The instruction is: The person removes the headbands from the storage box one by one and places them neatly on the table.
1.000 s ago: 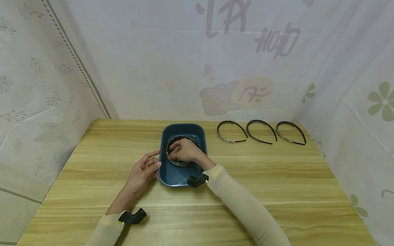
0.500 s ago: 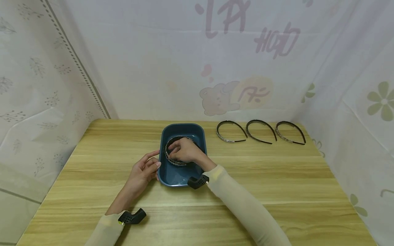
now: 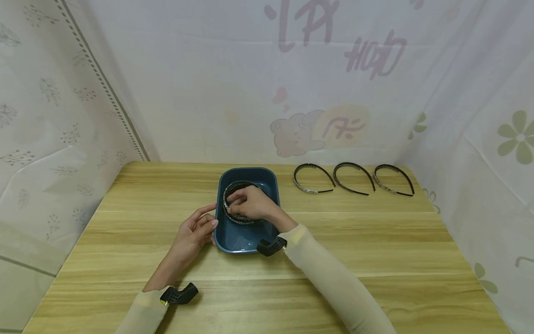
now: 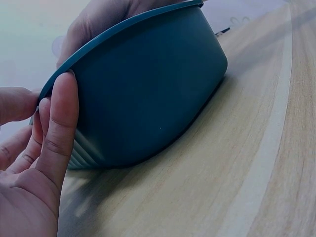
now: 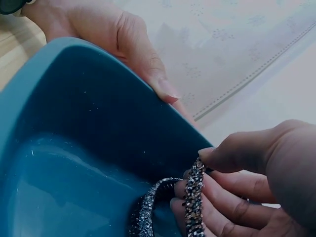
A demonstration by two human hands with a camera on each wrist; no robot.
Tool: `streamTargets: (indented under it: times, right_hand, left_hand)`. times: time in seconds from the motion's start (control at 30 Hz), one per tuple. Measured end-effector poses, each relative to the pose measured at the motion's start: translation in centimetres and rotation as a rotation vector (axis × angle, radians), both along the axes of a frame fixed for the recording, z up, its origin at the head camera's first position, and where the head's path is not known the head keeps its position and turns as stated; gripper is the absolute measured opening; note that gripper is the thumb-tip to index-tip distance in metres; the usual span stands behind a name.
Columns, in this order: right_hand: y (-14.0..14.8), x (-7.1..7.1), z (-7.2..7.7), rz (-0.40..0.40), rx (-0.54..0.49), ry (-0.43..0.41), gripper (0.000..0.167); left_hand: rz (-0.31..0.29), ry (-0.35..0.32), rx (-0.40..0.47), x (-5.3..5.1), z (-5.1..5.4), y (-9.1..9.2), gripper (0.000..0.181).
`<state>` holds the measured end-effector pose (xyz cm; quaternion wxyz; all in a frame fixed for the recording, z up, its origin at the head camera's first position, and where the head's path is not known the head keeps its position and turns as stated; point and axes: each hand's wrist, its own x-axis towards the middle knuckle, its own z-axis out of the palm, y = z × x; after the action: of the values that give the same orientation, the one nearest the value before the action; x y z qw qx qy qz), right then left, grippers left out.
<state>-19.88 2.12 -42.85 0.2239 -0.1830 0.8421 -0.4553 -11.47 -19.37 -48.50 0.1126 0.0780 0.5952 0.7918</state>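
Observation:
A dark blue rectangular plastic bin (image 3: pixel 235 243) stands on the table, with glittery black headbands inside it. My left hand (image 3: pixel 193 234) rests against the bin's left wall from outside, fingertips and thumb near the rim. My right hand (image 3: pixel 254 203) reaches into the bin. In the right wrist view, its thumb and fingers pinch a sequined headband (image 5: pixel 194 202) that stands upright at the wall. Beside that lies another glittery headband (image 5: pixel 146 213) on the bin's floor side. How many are in the bin is hidden by my right hand.
Right of the bin, three headbands lie in a row along the back of the wooden table (image 3: pixel 367 250): a left one (image 3: pixel 309 190), a middle one (image 3: pixel 351 164) and a right one (image 3: pixel 390 166). Patterned cloth (image 3: pixel 200 93) hangs behind the table and at both sides.
My right hand has shifted slightly to the right, and the headband in it has lifted or tilted a little at its far edge. The left hand and bin hold still.

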Motion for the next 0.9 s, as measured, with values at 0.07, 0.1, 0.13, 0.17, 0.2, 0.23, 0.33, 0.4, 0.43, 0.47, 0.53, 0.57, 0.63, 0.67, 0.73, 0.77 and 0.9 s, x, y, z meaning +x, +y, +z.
streamTargets:
  times: [0.07,0.1,0.13,0.17,0.2,0.23,0.33,0.4,0.43,0.47,0.53,0.57,0.63,0.67,0.73,0.77,0.9]
  right_hand:
    - [0.1,0.1,0.0,0.009,-0.026,0.003,0.032]
    - [0.2,0.1,0.1,0.015,-0.037,0.007,0.032]
    - [0.3,0.2,0.1,0.021,-0.046,0.012,0.032]
    - [0.3,0.2,0.1,0.028,-0.056,0.018,0.033]
    - [0.4,0.3,0.2,0.032,-0.069,0.022,0.033]
    - [0.5,0.3,0.2,0.036,-0.077,0.029,0.034]
    - [0.7,0.5,0.4,0.041,-0.086,0.054,0.034]
    - [0.9,0.7,0.6,0.038,-0.096,0.063,0.034]
    - [1.0,0.8,0.7,0.037,-0.095,0.069,0.034]
    - [1.2,0.8,0.8,0.036,-0.096,0.074,0.034]
    - [1.4,1.0,1.0,0.035,-0.102,0.082,0.034]
    - [1.5,1.1,1.1,0.036,-0.103,0.088,0.034]
    - [1.8,1.3,1.3,0.038,-0.102,0.1,0.035]
    - [1.8,1.4,1.4,0.04,-0.104,0.104,0.035]
    - [2.0,1.7,1.7,0.043,-0.107,0.112,0.035]
    - [2.1,1.8,1.8,0.044,-0.11,0.117,0.035]
    - [2.4,2.4,2.4,0.053,-0.136,0.13,0.034]
  left_hand:
    - [-0.001,0.002,0.001,0.0,0.0,0.0,0.053]
    - [-0.002,0.003,0.002,0.0,0.0,0.0,0.053]
    - [-0.002,0.004,0.001,0.0,0.0,0.0,0.053]
    - [-0.003,0.004,0.002,0.0,0.0,0.0,0.052]
    - [-0.004,0.004,0.002,0.0,0.0,0.0,0.052]
    - [-0.004,0.004,0.002,0.0,-0.1,0.0,0.052]
    - [-0.001,0.004,-0.003,0.0,-0.1,0.0,0.051]
    - [0.001,0.004,-0.006,0.0,0.0,0.0,0.05]
    - [0.003,0.005,-0.006,-0.1,0.0,0.0,0.051]
    - [0.003,0.006,-0.006,-0.1,0.0,0.0,0.051]
    - [0.005,0.005,-0.004,-0.1,0.0,0.1,0.052]
    - [0.005,0.004,-0.005,-0.1,0.0,0.1,0.052]
    - [0.004,0.005,-0.004,-0.1,0.0,0.1,0.052]
    - [0.003,0.006,-0.004,0.0,0.0,0.1,0.052]
    - [0.001,0.009,-0.003,0.0,-0.1,0.0,0.053]
    - [-0.001,0.012,-0.002,0.0,-0.1,0.0,0.053]
    - [-0.006,0.02,-0.002,0.0,-0.2,-0.1,0.052]
